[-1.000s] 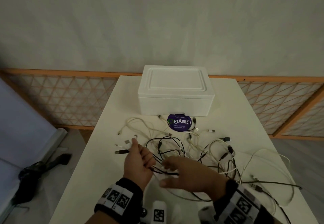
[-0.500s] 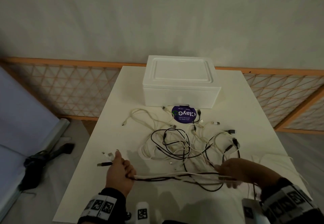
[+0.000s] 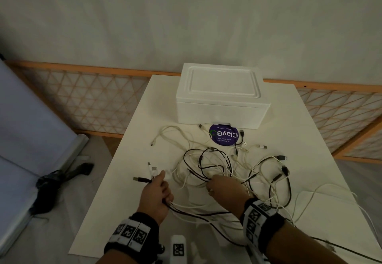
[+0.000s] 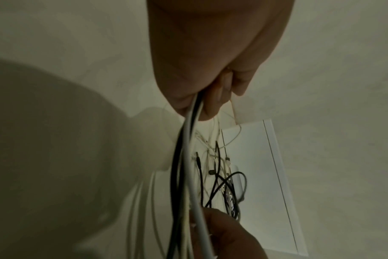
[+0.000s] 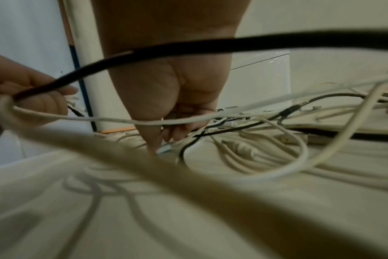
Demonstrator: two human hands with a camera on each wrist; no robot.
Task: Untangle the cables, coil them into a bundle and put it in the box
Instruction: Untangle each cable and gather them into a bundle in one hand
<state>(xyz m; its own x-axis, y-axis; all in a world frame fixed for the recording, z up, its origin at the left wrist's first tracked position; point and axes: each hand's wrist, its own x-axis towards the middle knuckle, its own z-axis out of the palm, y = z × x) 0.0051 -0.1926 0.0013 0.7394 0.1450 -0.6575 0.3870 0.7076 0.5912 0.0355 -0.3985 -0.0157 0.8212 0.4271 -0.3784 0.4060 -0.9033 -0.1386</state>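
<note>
Since half a second ago, right hand point(image 3: 222, 186) has come in from the right into the tangle mid-table; fingers point(image 5: 166, 135) curl down among strands, pinch not clear. Left hand point(image 3: 155, 195) grips several cable ends near-left. Cables point(image 3: 217, 166) sprawl on table point(image 3: 132, 139), near side of closed box point(image 3: 222, 98). Step: untangling, early. Next, probably: isolate one strand, draw it free.

Left hand point(image 4: 210, 57) fingers point(image 4: 215, 98) around black and white cables point(image 4: 186, 149).
</note>
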